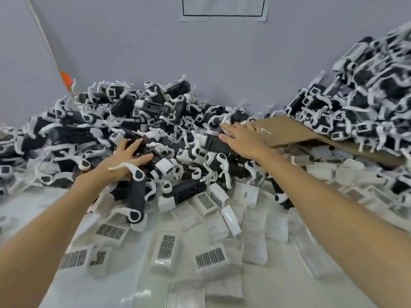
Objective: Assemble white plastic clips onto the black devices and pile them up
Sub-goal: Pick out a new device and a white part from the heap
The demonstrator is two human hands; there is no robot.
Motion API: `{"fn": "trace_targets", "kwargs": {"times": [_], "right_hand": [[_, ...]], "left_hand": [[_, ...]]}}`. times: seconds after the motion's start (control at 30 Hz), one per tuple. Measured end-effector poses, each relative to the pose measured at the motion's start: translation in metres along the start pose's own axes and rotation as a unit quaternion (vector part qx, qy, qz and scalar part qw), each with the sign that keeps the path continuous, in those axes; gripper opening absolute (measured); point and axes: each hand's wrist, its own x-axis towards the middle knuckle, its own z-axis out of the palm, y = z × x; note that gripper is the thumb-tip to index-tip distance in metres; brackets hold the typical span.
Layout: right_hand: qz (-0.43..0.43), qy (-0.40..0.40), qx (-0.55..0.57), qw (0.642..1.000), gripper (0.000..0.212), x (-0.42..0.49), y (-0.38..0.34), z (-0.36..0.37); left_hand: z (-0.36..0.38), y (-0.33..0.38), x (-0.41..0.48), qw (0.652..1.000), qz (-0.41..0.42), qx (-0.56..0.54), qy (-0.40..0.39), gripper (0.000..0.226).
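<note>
Both hands laid on pile [155, 112] of clipped black devices along wall [200, 52], probably shoving strays back onto heap.
Left hand [124, 161]: fingers spread wide, pressing, gripping nothing as far as blur allows. White clip [127, 168] lies across its wrist.
Right hand [242, 138]: fingers straight, palm down, beside cardboard sheet [289, 130].
Nearest device [136, 196], just below left wrist: long axis runs from pile toward onlooker, clip at each end.

Matt black devices [136, 196], white plastic clips [120, 167]
</note>
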Motion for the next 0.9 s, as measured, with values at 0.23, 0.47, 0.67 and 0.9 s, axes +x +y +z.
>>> {"fn": "trace_targets", "kwargs": {"times": [0.23,0.47,0.67,0.9], "right_hand": [[0.016,0.01,0.047,0.999,0.058,-0.069,-0.003,-0.011],[-0.011,-0.009,0.039,0.999,0.049,-0.138,-0.01,-0.035],[-0.077,0.003,0.186,0.98,0.061,-0.216,0.0,-0.074],[-0.021,-0.106,0.14,0.984,0.11,-0.359,0.006,-0.053]], "left_hand": [[-0.002,0.0,-0.065,0.999,0.039,0.026,0.001,0.072],[-0.027,0.001,-0.117,0.98,0.024,-0.186,0.063,0.045],[-0.027,-0.014,-0.198,0.952,0.067,-0.281,0.102,0.035],[0.051,-0.01,-0.296,0.975,0.187,-0.043,0.111,0.111]]}}
